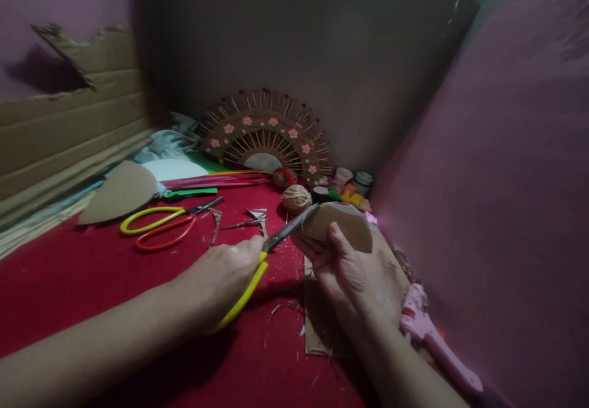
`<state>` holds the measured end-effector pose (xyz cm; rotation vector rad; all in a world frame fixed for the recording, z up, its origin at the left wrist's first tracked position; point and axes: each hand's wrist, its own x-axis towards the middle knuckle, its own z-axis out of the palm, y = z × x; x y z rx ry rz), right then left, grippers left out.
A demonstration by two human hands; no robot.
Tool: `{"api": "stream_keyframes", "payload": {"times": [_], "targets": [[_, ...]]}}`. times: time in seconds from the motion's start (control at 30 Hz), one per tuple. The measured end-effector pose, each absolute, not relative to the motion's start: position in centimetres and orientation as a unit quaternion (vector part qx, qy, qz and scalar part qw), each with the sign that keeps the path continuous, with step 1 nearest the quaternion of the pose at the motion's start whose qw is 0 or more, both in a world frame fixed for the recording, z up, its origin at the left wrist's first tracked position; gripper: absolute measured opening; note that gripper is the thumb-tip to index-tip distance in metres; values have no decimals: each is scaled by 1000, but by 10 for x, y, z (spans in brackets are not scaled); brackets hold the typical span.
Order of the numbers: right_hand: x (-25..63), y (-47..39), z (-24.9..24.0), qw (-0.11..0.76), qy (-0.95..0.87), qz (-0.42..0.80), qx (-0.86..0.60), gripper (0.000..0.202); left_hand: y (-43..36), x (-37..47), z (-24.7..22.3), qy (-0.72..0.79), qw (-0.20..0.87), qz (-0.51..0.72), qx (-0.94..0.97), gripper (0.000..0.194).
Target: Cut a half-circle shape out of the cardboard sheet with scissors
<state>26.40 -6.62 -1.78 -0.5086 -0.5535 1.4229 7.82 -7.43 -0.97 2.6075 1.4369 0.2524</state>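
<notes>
My left hand (230, 276) is closed round the yellow handles of a pair of scissors (242, 294). Their blades point up and right and meet the left edge of a small brown cardboard piece (345, 227). My right hand (340, 267) grips that piece, thumb on its face and fingers behind it. The cardboard has a curved upper edge. Below it, partly hidden by my right forearm, a folded cardboard sheet (319, 328) lies on the red cloth (276, 365). Thin scraps and fibres are scattered around.
Other scissors (161, 221) with yellow and red handles lie left, near a cardboard fan shape (122, 193). A decorated stick fan (267, 129) stands at the back behind a twine ball (296, 199). A pink glue gun (437, 340) lies right, by the pink wall (506, 181).
</notes>
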Motion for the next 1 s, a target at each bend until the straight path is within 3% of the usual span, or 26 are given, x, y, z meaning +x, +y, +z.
{"api": "stream_keyframes", "payload": {"times": [0.17, 0.53, 0.7, 1.0], "targets": [[265, -66, -23, 666, -278, 647, -247, 24, -69, 76, -19, 473, 110, 150, 861, 27], [265, -67, -25, 683, -291, 628, -232, 32, -73, 76, -12, 484, 88, 83, 867, 20], [263, -66, -18, 734, -231, 582, -261, 37, -75, 76, -11, 477, 64, 66, 874, 14], [261, -65, -16, 731, -166, 600, -278, 30, -74, 82, -17, 481, 100, 98, 865, 19]]}}
